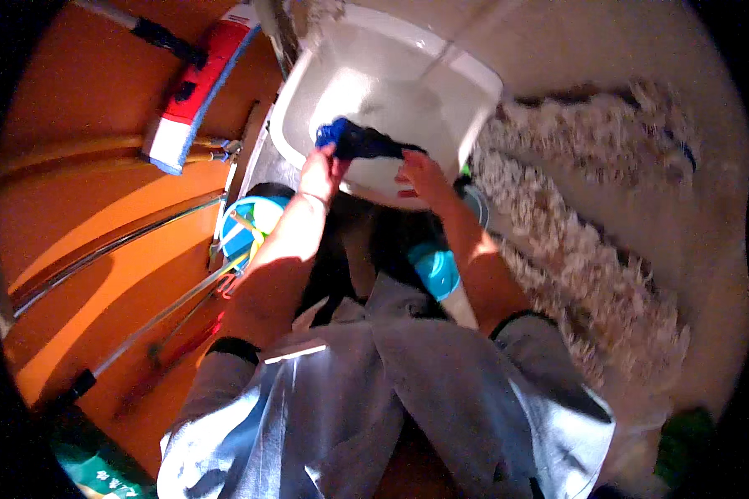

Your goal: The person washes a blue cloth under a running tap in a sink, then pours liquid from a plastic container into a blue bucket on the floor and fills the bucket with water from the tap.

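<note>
Blue cloth [363,143], upper centre of frame, over white sink [383,79]. Left hand [322,173] pinches bunched end; right hand [424,177] pinches thin end. Likely light, limp, slippery if wet; best held at both ends.

- The dark blue cloth [359,141] you hold looks soft, wrinkled and matt.
- Your white basin [474,71] seems smooth, glossy plastic or ceramic; you can't tell which.
- Your grey garment [333,366] is matt woven fabric, creased.
- To your left, the red mop head [210,62] looks like plastic, edged with fuzzy blue textile.
- The orange surface [100,212] beside you is smooth, with a slight sheen.
- On your right, the pale strips [582,266] look rough and shaggy.
</note>
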Motion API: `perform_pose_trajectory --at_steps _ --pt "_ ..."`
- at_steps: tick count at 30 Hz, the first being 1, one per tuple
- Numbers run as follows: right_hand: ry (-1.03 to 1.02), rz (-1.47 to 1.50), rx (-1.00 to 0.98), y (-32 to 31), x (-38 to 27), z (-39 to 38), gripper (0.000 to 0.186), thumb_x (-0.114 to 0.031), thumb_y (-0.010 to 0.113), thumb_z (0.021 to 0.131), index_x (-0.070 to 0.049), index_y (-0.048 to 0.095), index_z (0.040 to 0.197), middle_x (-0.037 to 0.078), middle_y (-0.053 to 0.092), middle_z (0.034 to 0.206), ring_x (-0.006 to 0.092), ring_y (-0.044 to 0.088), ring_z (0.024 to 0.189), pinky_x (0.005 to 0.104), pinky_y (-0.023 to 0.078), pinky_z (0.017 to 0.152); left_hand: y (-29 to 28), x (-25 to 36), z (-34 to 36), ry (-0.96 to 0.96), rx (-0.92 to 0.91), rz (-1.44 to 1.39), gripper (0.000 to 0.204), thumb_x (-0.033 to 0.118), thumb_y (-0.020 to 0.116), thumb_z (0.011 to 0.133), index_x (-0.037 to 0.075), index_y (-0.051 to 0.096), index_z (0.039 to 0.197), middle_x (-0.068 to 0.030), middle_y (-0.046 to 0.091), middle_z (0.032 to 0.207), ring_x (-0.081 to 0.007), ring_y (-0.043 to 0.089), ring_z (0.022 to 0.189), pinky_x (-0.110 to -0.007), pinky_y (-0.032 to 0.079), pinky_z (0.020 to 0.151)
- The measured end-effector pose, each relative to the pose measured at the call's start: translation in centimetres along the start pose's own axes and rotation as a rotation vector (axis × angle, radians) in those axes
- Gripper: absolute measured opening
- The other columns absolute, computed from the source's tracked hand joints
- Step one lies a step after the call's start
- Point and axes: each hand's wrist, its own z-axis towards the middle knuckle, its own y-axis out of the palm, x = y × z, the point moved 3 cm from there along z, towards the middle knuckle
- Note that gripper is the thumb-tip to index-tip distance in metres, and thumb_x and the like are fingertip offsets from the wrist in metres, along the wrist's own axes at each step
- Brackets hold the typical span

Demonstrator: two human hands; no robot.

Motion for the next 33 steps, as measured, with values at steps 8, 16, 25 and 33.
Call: perform_pose_trajectory --at_steps 8,16,25,33 --pt "0.038 -1.28 0.097 -11.6 6.9 -19.5 0.041 -0.034 0.055 0.083 -0.009 0.061 0.115 0.023 0.043 0.133 0.0424 0.049 0.111 0.0472 0.041 0.096 0.1 -0.8 -1.4 0.059 -0.139 0.23 0.015 0.018 0.05 0.091 0.006 0.058 0.091 -0.0062 0.062 0.073 -0.0169 0.06 0.057 -0.026 0.05 0.048" --pt "0.252 -0.412 0.082 -10.0 17.4 -30.8 0.046 -0.043 0.047 0.095 -0.003 0.064 0.109 0.009 0.066 0.094 0.0172 0.058 0.084 0.0316 0.046 0.077 -5.0 -1.0 -2.3 -0.092 -0.157 0.374 0.033 0.032 0.066 0.077 0.02 0.06 0.108 0.0018 0.063 0.105 -0.0158 0.053 0.098 -0.042 0.032 0.089" --pt "0.251 -0.071 0.405 -11.8 19.4 -29.5 0.033 -0.034 0.057 0.086 -0.003 0.063 0.097 0.019 0.063 0.087 0.0287 0.061 0.08 0.0392 0.047 0.077 -3.4 -0.8 -3.6 -0.107 -0.264 0.369 0.028 0.032 0.057 0.084 0.013 0.059 0.104 -0.0041 0.064 0.095 -0.0205 0.06 0.08 -0.034 0.051 0.061" --pt "0.012 -0.708 0.478 -13.9 27.7 -21.0 0.034 -0.033 0.066 0.077 -0.003 0.058 0.092 0.018 0.063 0.088 0.0348 0.061 0.084 0.0428 0.047 0.072 -1.6 -0.4 -5.4 -0.12 -0.24 0.384 0.029 0.034 0.053 0.086 0.012 0.058 0.104 -0.0084 0.065 0.091 -0.0217 0.061 0.075 -0.033 0.05 0.057"
